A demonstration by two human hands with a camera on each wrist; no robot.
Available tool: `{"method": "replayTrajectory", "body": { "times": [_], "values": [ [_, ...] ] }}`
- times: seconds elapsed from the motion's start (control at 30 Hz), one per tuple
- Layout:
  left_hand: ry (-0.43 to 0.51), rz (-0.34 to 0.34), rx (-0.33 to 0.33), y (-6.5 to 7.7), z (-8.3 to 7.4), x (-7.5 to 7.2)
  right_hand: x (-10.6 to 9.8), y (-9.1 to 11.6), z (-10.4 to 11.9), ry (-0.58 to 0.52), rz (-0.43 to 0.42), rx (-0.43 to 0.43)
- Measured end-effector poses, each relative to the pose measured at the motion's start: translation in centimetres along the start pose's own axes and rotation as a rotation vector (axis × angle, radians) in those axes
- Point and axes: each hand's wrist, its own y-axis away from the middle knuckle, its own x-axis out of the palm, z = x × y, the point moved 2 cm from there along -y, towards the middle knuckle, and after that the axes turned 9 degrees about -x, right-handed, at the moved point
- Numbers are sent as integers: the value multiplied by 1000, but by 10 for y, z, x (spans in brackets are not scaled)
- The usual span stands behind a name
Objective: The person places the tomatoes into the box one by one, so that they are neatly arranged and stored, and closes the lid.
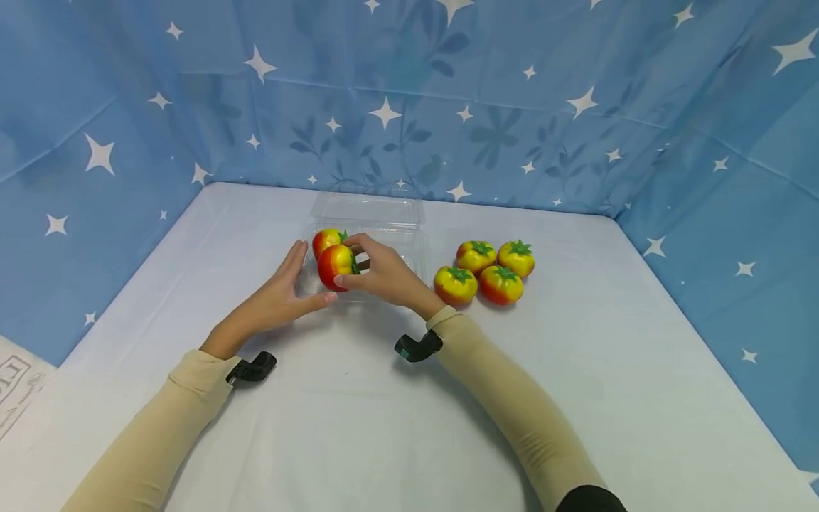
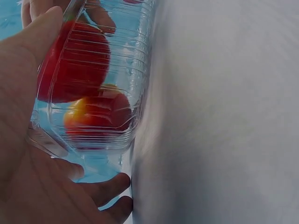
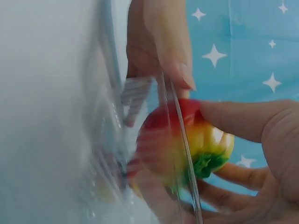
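A clear plastic clamshell box (image 1: 409,249) sits toward the back of the white table with its lid folded back. My right hand (image 1: 392,274) pinches a red-and-yellow tomato (image 3: 163,135) with a green leafy top, between thumb and fingers, at the left part of the box. Just behind it, another tomato (image 1: 327,240) lies in the box's back left corner; through the ribbed wall in the left wrist view it shows below the held one. Along the box's left side, my left hand (image 1: 276,295) rests with fingers fairly straight and thumb stretched across the front corner.
To the right of the box stand several more tomatoes (image 1: 478,273) in a close cluster, green tops up. A blue star-patterned curtain (image 1: 409,85) borders the white table (image 1: 397,427) at the back and sides. Printed white material (image 1: 19,384) shows at the left edge.
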Motion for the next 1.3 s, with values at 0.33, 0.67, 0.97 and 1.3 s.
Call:
{"method": "replayTrajectory", "body": {
  "times": [0.33, 0.67, 0.97, 1.3],
  "values": [
    [9, 15, 32, -3, 1, -1, 16, -11, 4, -2, 30, 141],
    [11, 24, 34, -3, 0, -1, 16, -10, 5, -115, 55, 192],
    [-3, 23, 13, -3, 0, 0, 18, -11, 3, -88, 21, 146],
    [-4, 19, 8, -2, 2, 0, 21, -14, 3, 41, 14, 108]
  ]
}}
